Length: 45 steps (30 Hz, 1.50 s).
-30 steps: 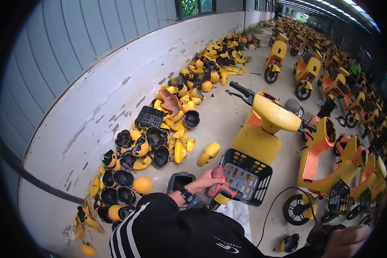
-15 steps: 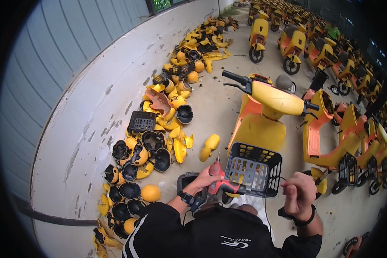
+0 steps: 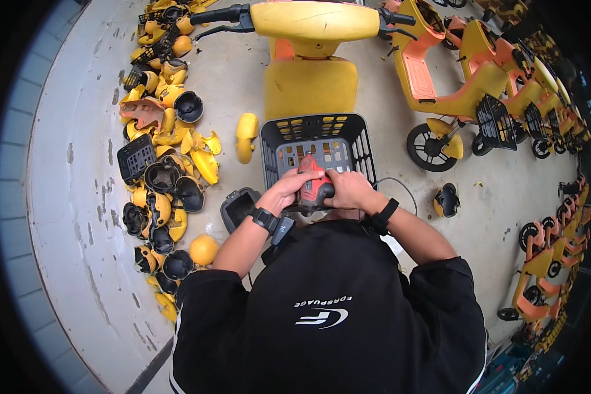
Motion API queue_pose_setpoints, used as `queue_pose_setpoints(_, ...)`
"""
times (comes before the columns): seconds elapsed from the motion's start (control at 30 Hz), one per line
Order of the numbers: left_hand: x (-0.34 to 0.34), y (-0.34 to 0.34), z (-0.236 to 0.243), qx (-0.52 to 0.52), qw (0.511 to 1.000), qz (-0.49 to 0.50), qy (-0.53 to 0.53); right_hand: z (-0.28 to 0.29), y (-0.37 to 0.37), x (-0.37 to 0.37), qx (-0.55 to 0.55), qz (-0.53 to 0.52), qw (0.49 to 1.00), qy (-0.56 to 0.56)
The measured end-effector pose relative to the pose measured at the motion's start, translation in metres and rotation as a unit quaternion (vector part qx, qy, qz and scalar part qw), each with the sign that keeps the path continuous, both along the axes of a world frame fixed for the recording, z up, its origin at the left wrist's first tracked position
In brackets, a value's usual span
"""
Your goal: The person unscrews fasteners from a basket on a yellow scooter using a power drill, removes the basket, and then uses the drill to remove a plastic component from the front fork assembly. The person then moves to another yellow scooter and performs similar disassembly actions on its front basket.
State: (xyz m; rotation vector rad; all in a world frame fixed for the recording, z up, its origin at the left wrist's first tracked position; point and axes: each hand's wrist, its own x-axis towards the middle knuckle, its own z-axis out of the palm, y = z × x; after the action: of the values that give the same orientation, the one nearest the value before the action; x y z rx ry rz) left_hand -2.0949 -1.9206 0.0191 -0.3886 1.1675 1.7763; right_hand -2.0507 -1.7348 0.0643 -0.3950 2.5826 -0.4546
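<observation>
A red and black power drill (image 3: 310, 190) is held over the near side of the black basket (image 3: 362, 156). My left hand (image 3: 287, 188) is closed round its left side, thumb on top. My right hand (image 3: 350, 190) is bent against its right side, fingers curled and partly hidden. The drill's front end points away from me into the basket. Behind the basket stands a yellow scooter (image 3: 310, 85) with its handlebar (image 3: 315, 20) at the top of the view.
Along the wall at left lies a heap of yellow helmets and broken panels (image 3: 161, 177). A dark open case (image 3: 238, 209) sits left of the basket, a yellow fender (image 3: 245, 138) beyond it. Scooters (image 3: 453, 85) stand at right, with a helmet (image 3: 446, 199) on the floor.
My right hand has come down from its raised place at the right onto the drill. The drill has moved from the basket's left side to its near middle. The view has tilted downward.
</observation>
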Motion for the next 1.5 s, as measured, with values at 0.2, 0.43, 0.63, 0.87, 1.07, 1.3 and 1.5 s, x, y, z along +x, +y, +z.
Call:
queue_pose_setpoints(0.2, -0.013, 0.05, -0.039, 0.012, 0.991, 0.053, -0.123, -0.032, 0.041, -0.031, 0.027, 0.028, 0.998, -0.049)
queue_pose_setpoints(0.43, -0.016, 0.058, -0.059, -0.054, 0.99, 0.093, -0.095, -0.045, 0.043, -0.053, 0.032, 0.08, 0.994, -0.069)
queue_pose_setpoints(0.63, -0.018, 0.058, -0.054, -0.059, 0.985, 0.111, -0.116, -0.05, 0.04, -0.06, 0.047, 0.092, 0.992, -0.067)
queue_pose_setpoints(0.87, -0.013, 0.057, -0.085, -0.034, 0.988, 0.11, -0.104, -0.047, 0.034, -0.055, 0.08, 0.081, 0.991, -0.07)
queue_pose_setpoints(1.07, -0.022, 0.058, -0.091, -0.088, 0.992, 0.073, -0.046, -0.044, 0.031, -0.056, 0.096, 0.074, 0.991, -0.062)
queue_pose_setpoints(1.3, -0.028, 0.049, -0.073, -0.193, 0.98, -0.042, -0.026, -0.043, 0.026, -0.055, 0.109, 0.071, 0.99, -0.047)
queue_pose_setpoints(1.5, -0.024, 0.049, -0.08, -0.158, 0.986, -0.033, -0.032, -0.047, 0.026, -0.054, 0.11, 0.064, 0.99, -0.052)
